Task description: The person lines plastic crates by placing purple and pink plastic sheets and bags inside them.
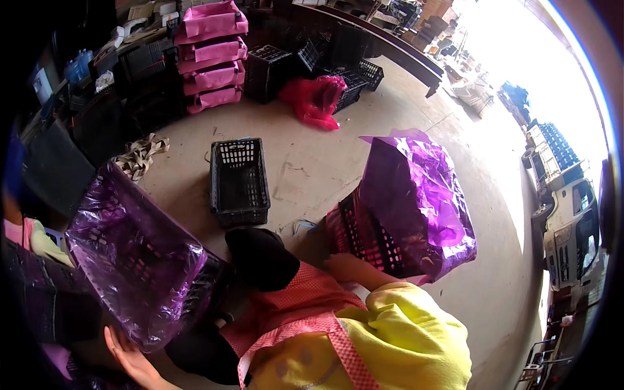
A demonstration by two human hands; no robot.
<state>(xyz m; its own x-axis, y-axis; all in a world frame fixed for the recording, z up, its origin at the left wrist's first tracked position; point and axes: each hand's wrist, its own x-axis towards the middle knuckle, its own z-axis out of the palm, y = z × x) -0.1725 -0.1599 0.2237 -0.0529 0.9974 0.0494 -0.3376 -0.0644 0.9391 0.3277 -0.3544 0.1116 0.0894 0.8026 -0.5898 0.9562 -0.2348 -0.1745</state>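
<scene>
My left hand point(129, 358) is at the lower left, its fingers extended beside the corner of a black plastic crate lined with a purple plastic bag point(141, 253). Whether the fingertips touch the film, I cannot tell. To my right stand stacked black crates point(373, 234), with pink showing through their slots. Crumpled purple film point(429, 195) drapes over the top and sides of this stack. My right hand point(341, 267) is low against the near side of it, the fingers partly hidden. Between the two, an unlined black crate point(240, 180) sits on the floor.
Pink-lined crates point(214, 53) stand stacked at the back. Beside them lie black crates point(267, 73) and a crumpled red plastic bag point(314, 100). A heap of beige webbing point(141, 156) is at left. Another person's sleeve point(46, 241) shows at far left. A truck point(573, 234) stands at far right.
</scene>
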